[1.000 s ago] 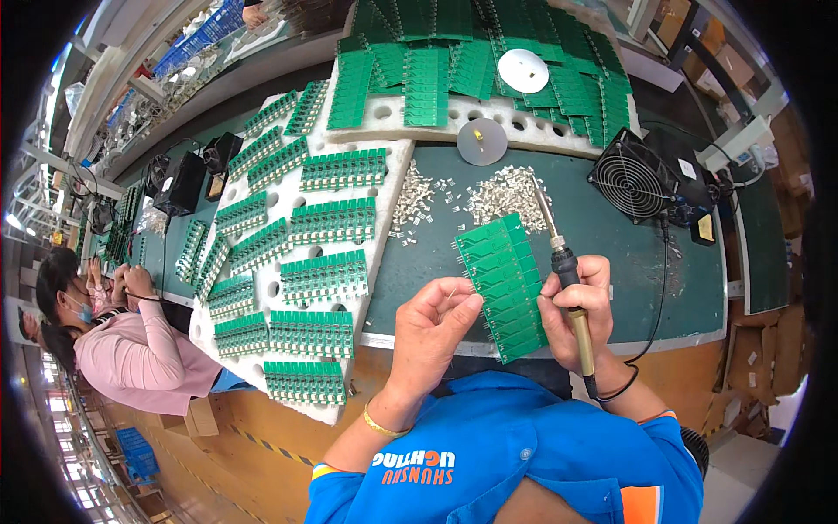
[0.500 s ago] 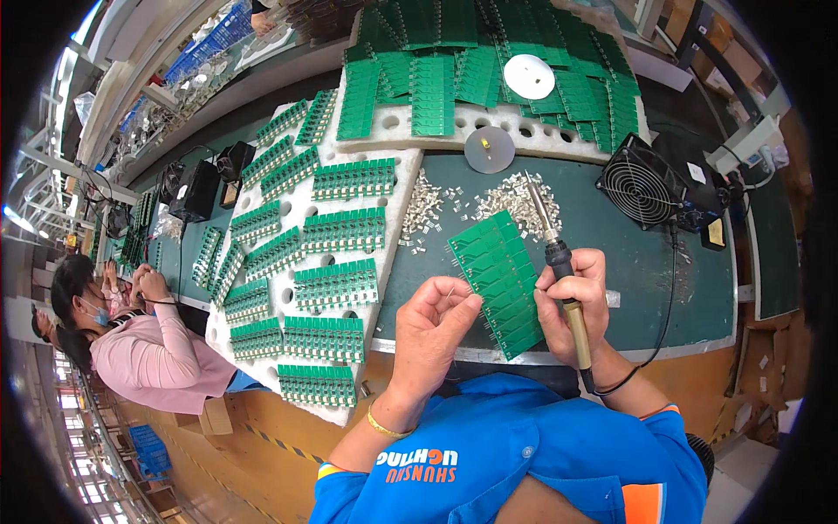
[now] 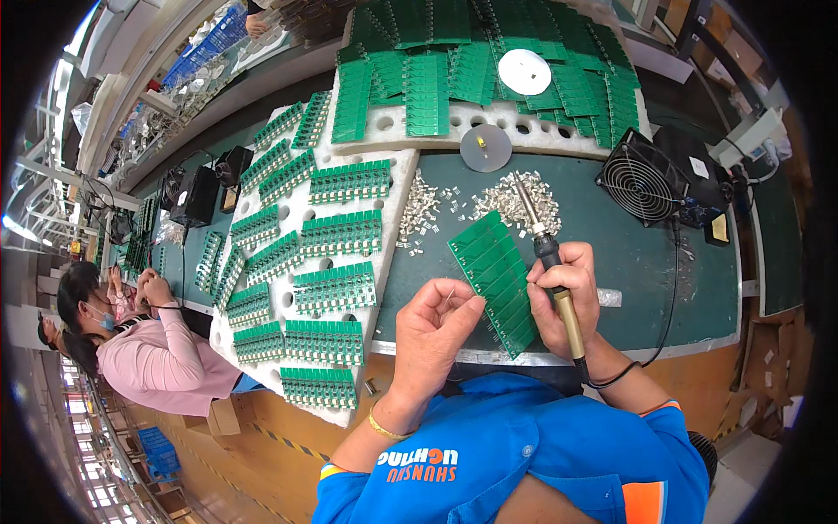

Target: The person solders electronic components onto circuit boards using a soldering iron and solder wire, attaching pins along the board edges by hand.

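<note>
1. Green circuit panel [image 3: 494,284] slanted between our hands, its long axis running from eleven o'clock to five.
2. Our left hand [image 3: 439,330], at eight o'clock from it, pinched a thin strand [image 3: 450,295] between thumb and forefinger; whether those fingertips touched the panel's edge, we could not tell.
3. Our right hand [image 3: 566,301], at three o'clock, closed its fingers around a soldering iron [image 3: 547,249], thumb at the panel's edge; the tip pointed between eleven and twelve.
4. Beneath us spread a dark green tabletop [image 3: 628,262], with small white parts [image 3: 541,205] heaped at twelve and a black fan [image 3: 642,181] at two.
5. At nine o'clock, a white foam slab [image 3: 400,179] bore assembled boards [image 3: 334,341]; at twelve, another slab [image 3: 393,141] carried overlapping bare boards [image 3: 428,92].
6. Beyond the nine o'clock slab we saw a person in pink [image 3: 166,354].
7. A blue basket [image 3: 205,44] stood at ten o'clock, a blue crate [image 3: 157,450] at eight, contents too small for us to tell.
</note>
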